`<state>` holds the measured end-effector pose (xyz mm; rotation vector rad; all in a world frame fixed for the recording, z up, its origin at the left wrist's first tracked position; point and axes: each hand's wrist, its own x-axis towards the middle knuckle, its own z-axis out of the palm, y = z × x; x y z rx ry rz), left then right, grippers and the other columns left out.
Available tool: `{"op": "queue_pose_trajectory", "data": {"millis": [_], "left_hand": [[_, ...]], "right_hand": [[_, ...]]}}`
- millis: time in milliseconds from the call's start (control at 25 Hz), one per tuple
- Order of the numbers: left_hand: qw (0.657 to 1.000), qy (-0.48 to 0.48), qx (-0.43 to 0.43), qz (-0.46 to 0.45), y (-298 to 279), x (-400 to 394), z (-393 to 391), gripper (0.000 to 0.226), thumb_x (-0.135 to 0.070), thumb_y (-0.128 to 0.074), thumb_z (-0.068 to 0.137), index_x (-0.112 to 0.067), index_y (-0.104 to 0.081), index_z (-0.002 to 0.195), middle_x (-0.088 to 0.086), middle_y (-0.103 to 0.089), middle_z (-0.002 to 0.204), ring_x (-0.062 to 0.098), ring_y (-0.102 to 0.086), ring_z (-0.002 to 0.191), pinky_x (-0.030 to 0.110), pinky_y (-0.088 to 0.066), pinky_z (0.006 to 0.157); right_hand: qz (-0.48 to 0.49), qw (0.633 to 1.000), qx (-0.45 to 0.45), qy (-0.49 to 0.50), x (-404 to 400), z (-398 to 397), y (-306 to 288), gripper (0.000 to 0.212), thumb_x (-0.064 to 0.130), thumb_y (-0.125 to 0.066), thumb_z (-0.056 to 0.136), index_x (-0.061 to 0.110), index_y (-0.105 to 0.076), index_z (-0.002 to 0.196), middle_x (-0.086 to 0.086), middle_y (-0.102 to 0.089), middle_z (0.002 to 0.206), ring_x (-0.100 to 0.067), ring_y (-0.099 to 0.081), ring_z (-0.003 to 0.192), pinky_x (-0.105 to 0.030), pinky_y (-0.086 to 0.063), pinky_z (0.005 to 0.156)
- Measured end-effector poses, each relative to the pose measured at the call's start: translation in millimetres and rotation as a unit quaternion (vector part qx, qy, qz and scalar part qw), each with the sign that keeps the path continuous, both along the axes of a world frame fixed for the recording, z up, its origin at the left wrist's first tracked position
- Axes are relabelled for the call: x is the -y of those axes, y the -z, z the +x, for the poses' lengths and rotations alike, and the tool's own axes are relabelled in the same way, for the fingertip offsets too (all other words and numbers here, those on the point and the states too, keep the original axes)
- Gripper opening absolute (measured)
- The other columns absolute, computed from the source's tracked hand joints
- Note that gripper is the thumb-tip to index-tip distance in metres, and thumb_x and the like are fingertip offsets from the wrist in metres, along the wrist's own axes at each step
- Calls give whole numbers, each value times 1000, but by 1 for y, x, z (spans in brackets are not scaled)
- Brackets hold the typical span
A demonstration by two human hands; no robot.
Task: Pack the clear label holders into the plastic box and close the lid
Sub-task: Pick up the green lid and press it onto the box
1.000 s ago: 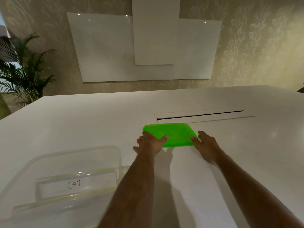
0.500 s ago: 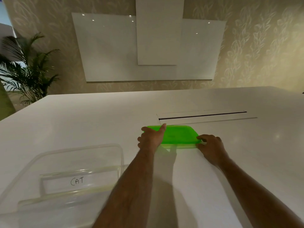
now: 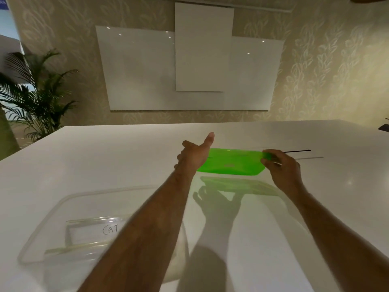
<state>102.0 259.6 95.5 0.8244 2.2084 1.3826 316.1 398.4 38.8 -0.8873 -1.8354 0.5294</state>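
Green lid (image 3: 231, 163) lifted clear of the white table (image 3: 105, 157); its shadow lies on the tabletop below. Our right hand (image 3: 282, 165) pinches its 3 o'clock end. Our left hand (image 3: 194, 155) is at its 9 o'clock end, thumb raised; grip there unclear. Clear plastic box (image 3: 42, 234) at 7 o'clock of the lid, well apart, holding a clear label holder (image 3: 88, 230) marked "CAT".

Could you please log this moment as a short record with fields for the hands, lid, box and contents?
left hand: under the lid's left end, thumb raised
right hand: gripping the lid's right end
lid: green, lifted off the table, its shadow below it
box: clear, open, near left
contents: label holder reading CAT, inside the box
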Motion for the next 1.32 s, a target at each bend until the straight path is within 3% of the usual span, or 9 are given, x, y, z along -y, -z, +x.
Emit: {"op": "queue_pose_trajectory", "data": {"millis": [160, 320, 520, 680, 960, 1160, 1240, 1320], "left_hand": [[997, 37, -46, 45, -13, 16, -11, 94, -70, -58, 82, -6, -36, 147, 13, -44, 151, 32, -42, 138, 43, -37, 112], [992, 47, -54, 100, -15, 34, -25, 59, -46, -71, 84, -6, -60, 126, 11, -66, 123, 29, -62, 114, 41, -51, 97], [980, 44, 32, 192, -25, 73, -37, 29, -25, -73, 88, -11, -61, 109, 7, -68, 102, 24, -68, 82, 44, -58, 78], [960, 66, 151, 227, -31, 114, -50, 20, -21, -70, 91, -12, -58, 104, 7, -71, 99, 22, -71, 72, 33, -59, 56], [964, 46, 191, 180, -19, 175, -92, 19, -21, -68, 92, -9, -64, 106, 10, -76, 94, 22, -68, 58, 28, -58, 57], [967, 14, 214, 140, -13, 213, -121, 21, -15, -72, 88, -1, -66, 102, 10, -75, 72, 20, -67, 53, 27, -60, 54], [964, 2, 224, 143, -11, 227, -129, 16, -13, -71, 89, -1, -67, 98, 9, -75, 67, 20, -67, 51, 26, -60, 51], [958, -15, 241, 156, -9, 238, -135, 15, -13, -71, 89, -2, -67, 98, 8, -75, 67, 19, -67, 50, 27, -60, 51]], "right_hand": [[-10, 992, -117, -46, 7, 1, -26, 32, 11, -70, 85, 29, -64, 112, -3, -67, 88, -2, -61, 67, -27, -55, 72], [-91, 965, -226, -97, 29, -8, -56, 30, 8, -65, 90, 16, -63, 118, 1, -57, 83, -5, -62, 52, -24, -56, 49], [-169, 941, -262, -135, 59, -26, -79, 29, 17, -66, 89, 14, -63, 118, -5, -65, 85, -11, -63, 45, -25, -55, 45], [-261, 919, -251, -156, 84, -50, -78, 27, 18, -68, 87, 12, -66, 114, -5, -70, 85, -14, -62, 43, -25, -55, 46], [-345, 892, -199, -213, 139, -106, -58, 12, 14, -68, 86, 6, -69, 95, -11, -69, 79, -17, -61, 44, -25, -54, 46], [-390, 873, -173, -236, 165, -139, -44, 10, 15, -71, 84, 6, -70, 88, -13, -69, 76, -19, -63, 46, -26, -54, 46], [-405, 863, -170, -249, 174, -151, -41, 10, 16, -70, 85, 6, -70, 86, -14, -69, 77, -19, -63, 48, -29, -57, 52], [-436, 843, -168, -268, 181, -160, -41, 17, 19, -70, 85, 4, -70, 91, -14, -69, 82, -21, -65, 56, -38, -59, 68]]}}
